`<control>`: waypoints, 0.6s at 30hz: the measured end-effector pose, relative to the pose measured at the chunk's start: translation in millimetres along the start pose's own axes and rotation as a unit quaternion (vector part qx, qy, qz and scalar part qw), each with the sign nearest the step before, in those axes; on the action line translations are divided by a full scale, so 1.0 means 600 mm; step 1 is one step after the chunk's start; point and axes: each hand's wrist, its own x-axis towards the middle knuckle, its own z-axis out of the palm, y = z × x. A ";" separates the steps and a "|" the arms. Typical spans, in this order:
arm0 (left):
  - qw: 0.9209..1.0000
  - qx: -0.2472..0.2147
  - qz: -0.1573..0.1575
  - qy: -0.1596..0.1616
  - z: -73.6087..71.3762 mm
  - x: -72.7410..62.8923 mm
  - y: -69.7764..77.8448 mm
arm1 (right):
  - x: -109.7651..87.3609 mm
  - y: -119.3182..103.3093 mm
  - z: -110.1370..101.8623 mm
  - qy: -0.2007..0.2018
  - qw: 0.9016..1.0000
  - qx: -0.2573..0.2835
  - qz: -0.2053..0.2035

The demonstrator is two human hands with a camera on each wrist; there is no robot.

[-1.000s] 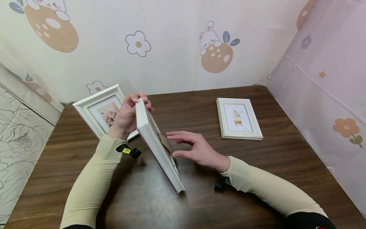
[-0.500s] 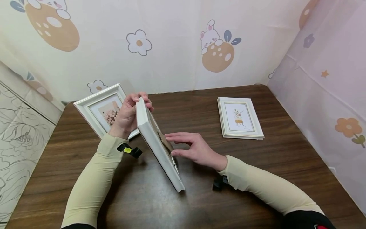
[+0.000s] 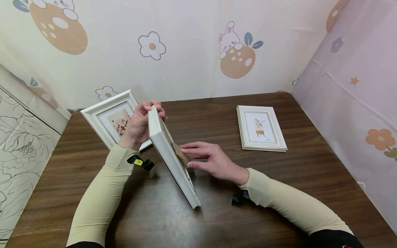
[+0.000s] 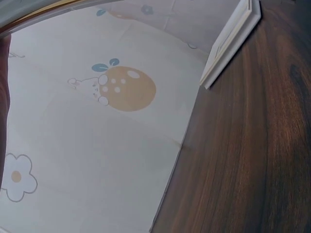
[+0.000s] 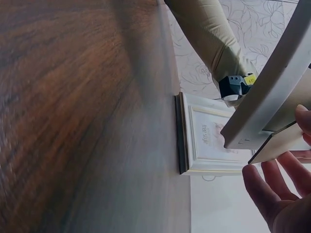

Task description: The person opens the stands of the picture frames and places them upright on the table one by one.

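My left hand grips a white picture frame by its upper edge and holds it tilted, its back turned to the right. A brown stand flap stands out from that back. My right hand is at the flap, thumb on one side and fingers on the other. Up close in the right wrist view, the flap lies between the thumb and the fingertips. The picture side of the held frame is hidden.
Behind my left hand a second white frame with a pink flower picture stands upright. At the back right, white frames lie stacked flat, a plant picture on top. The brown table meets a patterned cloth wall.
The stand flap sticks out slightly further from the frame's back, and my right fingers have shifted a little with it. My left hand keeps its grip on the frame.
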 end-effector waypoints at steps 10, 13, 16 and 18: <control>1.000 0.002 0.001 -0.004 0.000 0.001 0.002 | 0.001 -0.002 -0.005 0.003 0.999 -0.017 -0.028; 1.000 0.005 -0.001 -0.002 0.000 0.001 0.003 | 0.002 0.000 -0.007 0.005 0.999 -0.025 -0.033; 1.000 0.008 -0.004 -0.004 0.000 0.001 0.003 | 0.001 0.002 -0.009 0.004 0.999 -0.031 -0.039; 1.000 0.009 -0.005 -0.005 0.000 0.002 0.004 | 0.001 0.002 -0.011 0.004 0.998 -0.037 -0.042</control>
